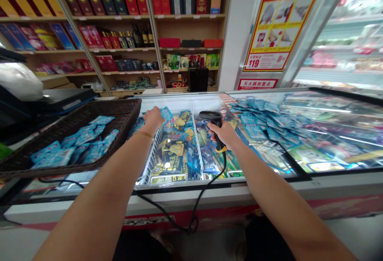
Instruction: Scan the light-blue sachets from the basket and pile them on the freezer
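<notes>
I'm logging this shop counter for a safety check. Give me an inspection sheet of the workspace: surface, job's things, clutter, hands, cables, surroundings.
Surface: chest freezer, glass lid slid open at the middle.
Job's things: blue packet; barcode scanner.
Clutter: wicker basket of blue packets on the lid at left; loose packets piled on the glass at right.
Hands: left hand holds the blue packet; right hand has its grip around the scanner.
Cables: scanner cable hangs over the front edge.
Surroundings: shelves of boxes; red poster.

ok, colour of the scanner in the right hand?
Black scanner, yellow-orange at the grip base; right hand holds it. Head view.
</notes>
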Available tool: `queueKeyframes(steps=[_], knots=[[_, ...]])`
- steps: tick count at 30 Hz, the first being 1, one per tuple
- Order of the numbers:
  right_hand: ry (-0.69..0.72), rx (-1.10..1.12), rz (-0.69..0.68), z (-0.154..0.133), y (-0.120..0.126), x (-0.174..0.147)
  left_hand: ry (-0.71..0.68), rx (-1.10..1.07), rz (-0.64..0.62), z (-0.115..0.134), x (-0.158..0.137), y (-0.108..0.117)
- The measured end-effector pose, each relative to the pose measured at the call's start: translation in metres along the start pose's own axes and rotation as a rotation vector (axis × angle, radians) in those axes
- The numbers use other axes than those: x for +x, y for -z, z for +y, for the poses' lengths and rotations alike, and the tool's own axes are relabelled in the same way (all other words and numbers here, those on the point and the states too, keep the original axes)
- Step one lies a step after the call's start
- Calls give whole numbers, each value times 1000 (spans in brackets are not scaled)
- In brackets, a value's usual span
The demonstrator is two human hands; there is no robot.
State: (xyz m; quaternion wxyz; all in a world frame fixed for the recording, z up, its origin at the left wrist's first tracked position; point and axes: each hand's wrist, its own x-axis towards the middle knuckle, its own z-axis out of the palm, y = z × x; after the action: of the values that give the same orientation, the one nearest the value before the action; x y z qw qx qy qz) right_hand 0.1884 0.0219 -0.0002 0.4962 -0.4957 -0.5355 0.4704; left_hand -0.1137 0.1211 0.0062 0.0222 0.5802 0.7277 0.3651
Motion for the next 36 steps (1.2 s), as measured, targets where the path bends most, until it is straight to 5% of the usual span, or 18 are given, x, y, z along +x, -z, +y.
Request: queueKeyframes(steps=[6,11,17,36], knots=[[-23,27,6,1,1,1,80,-599,47,53,-17,-23],[6,27,9,2,2,2,270,-1067,-65,78,-45,-65],[8,-41,-9,-6,-2,-7,259,-1187,-52,69,-57,-89],[14,-294,-30,-21,-6,-22,241,-1204,-84,65,-58,-91]])
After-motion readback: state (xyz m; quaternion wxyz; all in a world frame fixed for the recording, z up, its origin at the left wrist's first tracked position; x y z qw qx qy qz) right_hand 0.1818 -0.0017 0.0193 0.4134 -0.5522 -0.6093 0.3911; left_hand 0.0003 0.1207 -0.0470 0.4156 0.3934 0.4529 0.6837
